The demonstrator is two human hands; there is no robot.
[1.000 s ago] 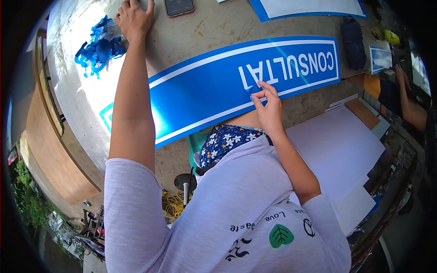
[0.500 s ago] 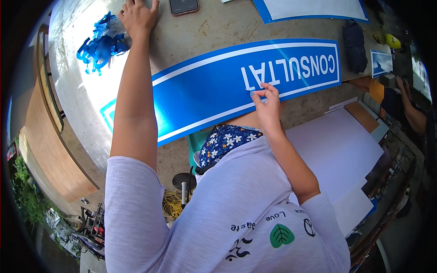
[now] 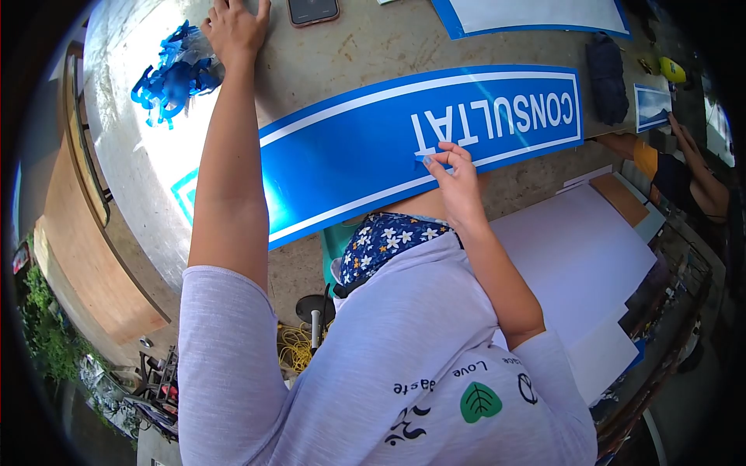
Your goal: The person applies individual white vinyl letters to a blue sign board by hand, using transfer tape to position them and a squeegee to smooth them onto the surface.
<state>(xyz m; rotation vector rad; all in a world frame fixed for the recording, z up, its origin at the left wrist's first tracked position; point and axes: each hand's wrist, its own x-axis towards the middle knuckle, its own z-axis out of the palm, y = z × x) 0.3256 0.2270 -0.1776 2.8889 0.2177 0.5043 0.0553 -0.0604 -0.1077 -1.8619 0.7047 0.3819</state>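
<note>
The right hand (image 3: 449, 172) pinches a bit of blue film (image 3: 423, 159) at the last white letter of the blue sign (image 3: 334, 167), which lies on the table (image 3: 350, 39). The left hand (image 3: 235, 35), fingers loosely spread, rests between blue scraps (image 3: 172, 81) and a phone (image 3: 313, 9).

The left hand (image 3: 236, 36) reaches out on an extended arm, while the right hand (image 3: 459, 185) pinches, elbow bent.

Head view, facing steeply downward
</note>
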